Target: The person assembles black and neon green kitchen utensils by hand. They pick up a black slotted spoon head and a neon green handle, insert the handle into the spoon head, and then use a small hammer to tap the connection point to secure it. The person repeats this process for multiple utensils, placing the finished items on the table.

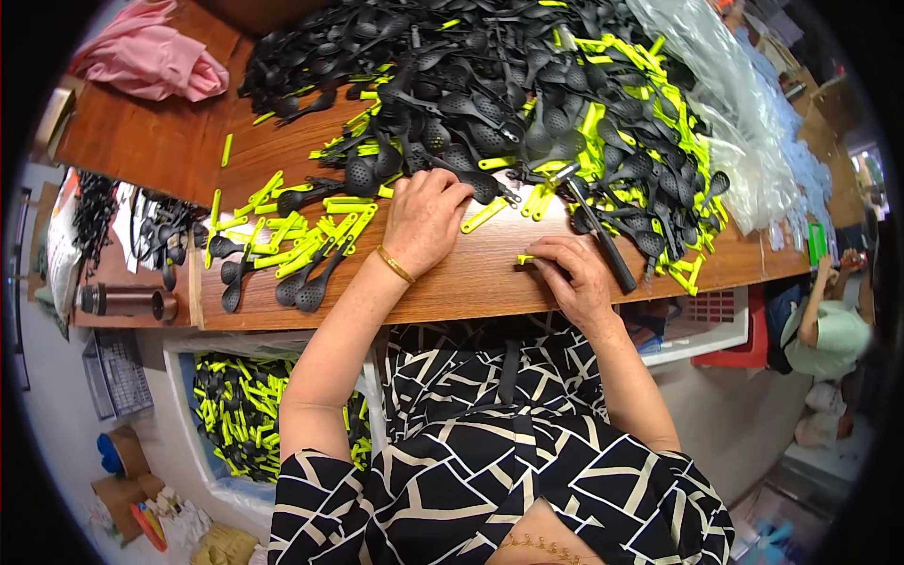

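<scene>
My left hand (426, 215) is curled at the near edge of the heap, its fingers closed on a black spoon (487, 186); the fingertips are partly hidden. A pinch of my right hand (573, 279) holds a yellow-green handle (524, 259), of which only a short end shows above the wooden table (452, 282). Just beyond that hand lies a hammer (614, 256) with a black grip, its metal head towards the heap. Between my hands and the heap rests another yellow-green handle (485, 216).
A large heap of black perforated spoon heads (471, 108) and yellow-green handles covers the table's far side. Joined spoons (311, 290) lie at left. Below stands a filled box (202, 452). Clear plastic sheeting (739, 141), a pink cloth (155, 56) and a flask (122, 300) lie around. Another person (829, 334) is at right.
</scene>
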The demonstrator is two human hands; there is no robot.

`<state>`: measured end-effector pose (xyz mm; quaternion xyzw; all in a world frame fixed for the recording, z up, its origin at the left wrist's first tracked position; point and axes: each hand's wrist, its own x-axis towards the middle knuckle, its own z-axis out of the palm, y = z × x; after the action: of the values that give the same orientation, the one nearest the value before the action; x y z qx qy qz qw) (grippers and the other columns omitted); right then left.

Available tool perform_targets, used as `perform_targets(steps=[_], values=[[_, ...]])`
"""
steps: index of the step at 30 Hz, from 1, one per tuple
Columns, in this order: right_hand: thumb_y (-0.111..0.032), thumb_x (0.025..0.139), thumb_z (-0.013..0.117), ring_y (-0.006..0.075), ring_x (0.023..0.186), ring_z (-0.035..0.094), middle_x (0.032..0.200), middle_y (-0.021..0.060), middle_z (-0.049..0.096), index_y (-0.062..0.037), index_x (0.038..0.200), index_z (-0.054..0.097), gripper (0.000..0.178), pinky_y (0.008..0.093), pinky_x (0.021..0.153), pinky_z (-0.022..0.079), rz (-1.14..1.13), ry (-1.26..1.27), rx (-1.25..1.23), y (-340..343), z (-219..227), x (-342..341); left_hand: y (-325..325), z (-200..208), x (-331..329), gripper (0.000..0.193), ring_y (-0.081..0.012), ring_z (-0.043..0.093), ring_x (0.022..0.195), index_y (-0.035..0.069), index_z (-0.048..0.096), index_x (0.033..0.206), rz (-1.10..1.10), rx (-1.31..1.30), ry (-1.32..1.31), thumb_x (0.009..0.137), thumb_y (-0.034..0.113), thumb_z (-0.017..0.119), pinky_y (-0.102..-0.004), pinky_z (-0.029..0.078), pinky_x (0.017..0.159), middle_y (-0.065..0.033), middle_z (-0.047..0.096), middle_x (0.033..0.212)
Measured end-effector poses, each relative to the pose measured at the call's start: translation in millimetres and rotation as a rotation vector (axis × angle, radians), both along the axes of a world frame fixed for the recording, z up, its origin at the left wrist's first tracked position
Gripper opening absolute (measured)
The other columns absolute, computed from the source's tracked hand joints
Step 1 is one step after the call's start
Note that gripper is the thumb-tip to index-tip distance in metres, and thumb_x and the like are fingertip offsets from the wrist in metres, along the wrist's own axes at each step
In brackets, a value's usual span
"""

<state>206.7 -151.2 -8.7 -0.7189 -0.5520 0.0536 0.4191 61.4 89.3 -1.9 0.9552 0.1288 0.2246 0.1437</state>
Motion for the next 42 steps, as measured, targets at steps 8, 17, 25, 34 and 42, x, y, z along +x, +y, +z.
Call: perform_targets(steps=[8, 17, 25, 34, 42], values=[[-0.002, 0.091, 0.075, 0.0303, 0.098, 0.072, 0.105, 0.0132, 0.075, -0.0042, 0.11, 0.075, 0.019, 0.0383, 0.087, 0.057, -0.06, -0.003, 0.036, 1.3, -2.8, -0.2, 14.9, 1.4, 18.4, 0.021, -0.0259, 0.061, 0.104, 0.012, 0.074, 0.107, -0.053, 0.137, -0.092, 0.086, 0.009, 0.073, -0.0418, 0.044, 0.088, -0.0028, 0.068, 0.11], [-0.001, 0.092, 0.074, 0.0294, 0.094, 0.074, 0.103, 0.0134, 0.076, -0.0027, 0.11, 0.075, 0.019, 0.0365, 0.083, 0.058, -0.165, 0.067, 0.119, -1.4, -5.8, -4.0, 26.4, 13.2, 35.6, 0.013, -0.0234, 0.064, 0.101, 0.011, 0.069, 0.095, -0.362, 0.169, -0.093, 0.083, 0.007, 0.073, -0.0403, 0.044, 0.088, -0.001, 0.071, 0.104], [0.0, 0.094, 0.07, 0.0293, 0.093, 0.074, 0.103, 0.0154, 0.076, -0.001, 0.111, 0.074, 0.018, 0.0369, 0.083, 0.058, -0.147, 0.155, 0.202, -7.6, -7.6, -2.2, -15.8, 1.9, 1.0, 0.03, -0.0361, 0.056, 0.129, 0.008, 0.068, 0.114, -0.003, 0.018, -0.106, 0.085, 0.0, 0.069, -0.048, 0.041, 0.11, -0.0151, 0.06, 0.136], [-0.006, 0.102, 0.061, 0.0294, 0.088, 0.073, 0.098, 0.0163, 0.074, -0.0012, 0.118, 0.066, 0.018, 0.0373, 0.079, 0.056, -0.191, 0.192, 0.224, -6.1, -16.2, 4.5, -73.4, -31.6, 6.4, 0.042, -0.0357, 0.055, 0.128, 0.01, 0.066, 0.132, 0.197, -0.019, -0.047, 0.093, 0.023, 0.073, -0.0512, 0.041, 0.109, -0.0139, 0.061, 0.14], [-0.008, 0.095, 0.069, 0.0348, 0.101, 0.07, 0.106, 0.0136, 0.072, -0.0058, 0.109, 0.073, 0.015, 0.0426, 0.088, 0.056, -0.135, -0.037, 0.366, 6.7, -27.1, 7.7, -51.4, -36.7, -8.1, 0.031, -0.0181, 0.071, 0.102, 0.005, 0.069, 0.132, 0.181, -0.52, -0.452, 0.104, 0.002, 0.057, -0.0302, 0.055, 0.088, -0.0102, 0.071, 0.121]])
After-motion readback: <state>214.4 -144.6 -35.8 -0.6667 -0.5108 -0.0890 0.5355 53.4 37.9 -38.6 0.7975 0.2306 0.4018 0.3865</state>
